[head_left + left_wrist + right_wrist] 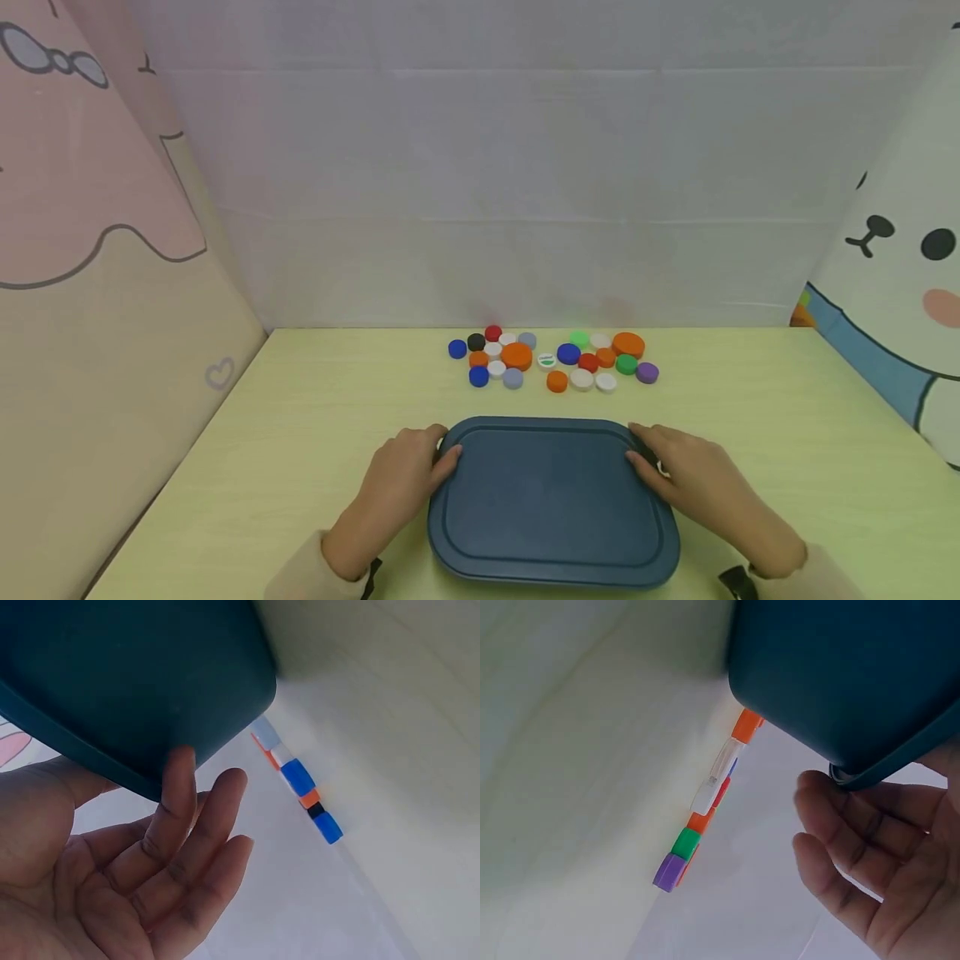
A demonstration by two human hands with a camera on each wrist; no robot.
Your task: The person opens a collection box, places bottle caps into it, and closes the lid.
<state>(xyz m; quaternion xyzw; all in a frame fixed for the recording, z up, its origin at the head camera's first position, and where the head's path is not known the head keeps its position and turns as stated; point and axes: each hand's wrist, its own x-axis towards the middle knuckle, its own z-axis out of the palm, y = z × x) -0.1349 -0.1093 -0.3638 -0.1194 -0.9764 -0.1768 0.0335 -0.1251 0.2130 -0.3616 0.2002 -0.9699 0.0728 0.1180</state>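
A dark blue rectangular plastic box (555, 500) with rounded corners and a flat, lid-like top stands near the front of the table. My left hand (405, 468) grips its left far corner, thumb over the top edge. At the opposite corner my right hand (693, 475) holds the rim the same way. In the left wrist view, one finger of the left hand (161, 862) touches the box wall (150, 682) below the rim, while other fingers are spread loosely. The right wrist view shows curled fingers of the right hand (877, 855) under the box's rim (900, 754). The box's inside is hidden.
Behind the box lie several bottle caps in two loose clusters, among them a large orange cap (517, 357), a black cap (476, 342) and a purple cap (647, 372). A pale wall sheet (525, 167) rises at the back edge of the yellowish table (315, 400).
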